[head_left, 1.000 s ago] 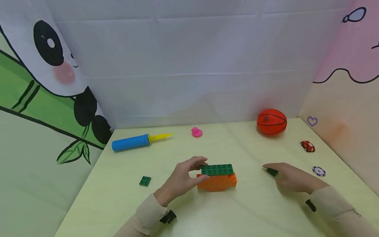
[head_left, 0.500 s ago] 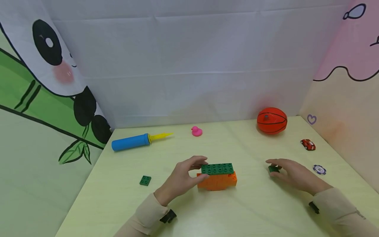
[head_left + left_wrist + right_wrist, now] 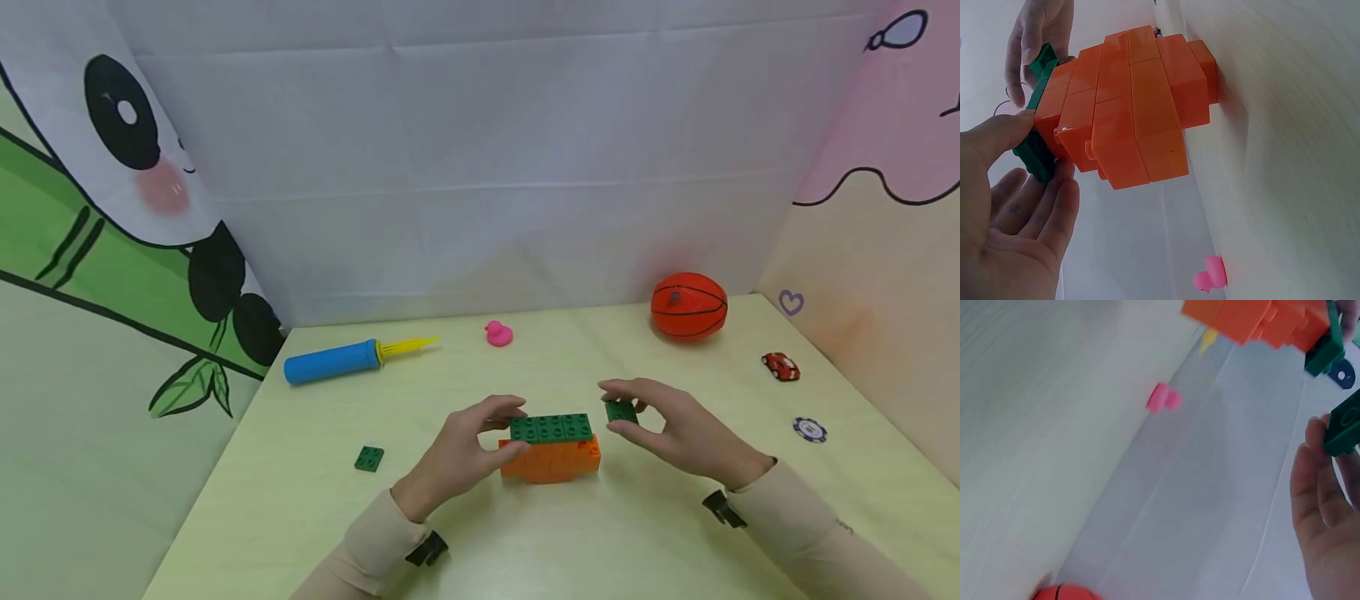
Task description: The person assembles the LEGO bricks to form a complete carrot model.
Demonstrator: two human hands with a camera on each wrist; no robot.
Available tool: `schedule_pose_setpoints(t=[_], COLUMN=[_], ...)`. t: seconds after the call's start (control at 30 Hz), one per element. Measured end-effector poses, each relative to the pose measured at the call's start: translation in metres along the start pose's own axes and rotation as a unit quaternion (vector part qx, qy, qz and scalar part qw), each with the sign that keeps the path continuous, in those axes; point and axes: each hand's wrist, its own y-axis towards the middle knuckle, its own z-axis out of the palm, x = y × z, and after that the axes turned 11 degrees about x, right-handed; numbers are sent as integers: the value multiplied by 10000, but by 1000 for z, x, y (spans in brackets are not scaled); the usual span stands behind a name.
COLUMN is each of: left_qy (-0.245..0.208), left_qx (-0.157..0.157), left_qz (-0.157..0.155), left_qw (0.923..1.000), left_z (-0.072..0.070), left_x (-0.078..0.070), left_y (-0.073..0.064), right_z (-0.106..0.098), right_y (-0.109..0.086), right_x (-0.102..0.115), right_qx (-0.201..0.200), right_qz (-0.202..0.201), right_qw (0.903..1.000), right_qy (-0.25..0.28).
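A stack of orange toy bricks (image 3: 551, 463) stands mid-table, wider in its middle than at its foot in the left wrist view. Green toy bricks (image 3: 551, 428) form its top layer. My left hand (image 3: 463, 446) grips the left end of this layer, thumb on the near side and fingers on the far side (image 3: 1016, 219). Just right of the stack, my right hand (image 3: 686, 429) pinches a small green toy brick (image 3: 621, 411) between thumb and fingers, raised off the table. Its hollow underside (image 3: 1349, 416) shows in the right wrist view, apart from the stack.
Another small green brick (image 3: 369, 458) lies to the left. Behind are a blue pump (image 3: 332, 362) with a yellow nozzle, a pink duck (image 3: 498, 334) and a red ball (image 3: 688, 307). A red toy car (image 3: 781, 367) and a poker chip (image 3: 810, 429) lie at right.
My right hand has picked the small green brick up from the table at right and carried it left, close to the stack. My left hand has stayed in place.
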Motion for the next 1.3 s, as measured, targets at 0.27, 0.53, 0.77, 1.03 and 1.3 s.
schedule_pose_setpoints(t=[0.27,0.53,0.77,1.03,1.3], left_qy=[-68,-24,-24,-76,160], left_qx=[58,71,58,18,217], left_qz=[-56,-43,-76,-54,-370], left_qw=[9999,10000,10000,10000,9990], left_z=[2,1,1,0,-6], left_x=[0,-1,0,-1,1], left_y=[1,2,2,2,-2], right_z=[13,16,20,20,21], right_y=[18,20,23,27,27], right_x=[13,16,14,16,17], right_qx=[383,608,513,553,604], right_qz=[-192,218,386,420,491], right_qw=[9978,9916,9862,9851,9862], right_qy=[501,1122,1525,1572,1460])
